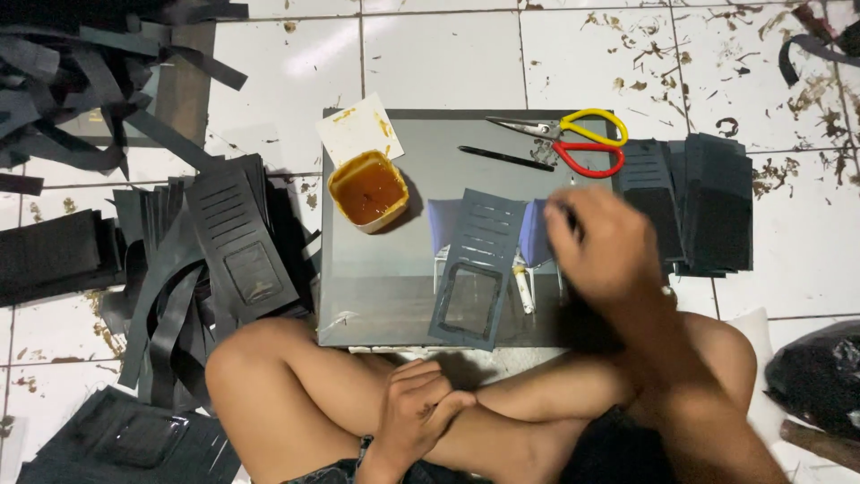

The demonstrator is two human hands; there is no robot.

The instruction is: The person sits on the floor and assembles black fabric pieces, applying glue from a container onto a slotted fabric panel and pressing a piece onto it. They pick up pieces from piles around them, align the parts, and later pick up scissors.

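Observation:
I sit cross-legged on a tiled floor before a grey board [376, 269]. A dark slotted panel with a window cutout [477, 267] lies on the board over a lavender piece [442, 224]. My right hand [605, 242] hovers blurred over the panel's right side, beside the lavender piece's other end [536, 235]; whether it grips anything I cannot tell. My left hand [414, 414] rests curled on my leg, holding nothing. A small white brush or tube [522, 289] lies by the panel.
A yellow tub of amber glue [368, 190] and a stained paper [358, 128] sit at the board's back left. Red-and-yellow scissors [578, 139] and a black pen [506, 158] lie at its back. Stacks of dark panels [708, 206] [237, 242] flank the board; black strips [81, 81] pile far left.

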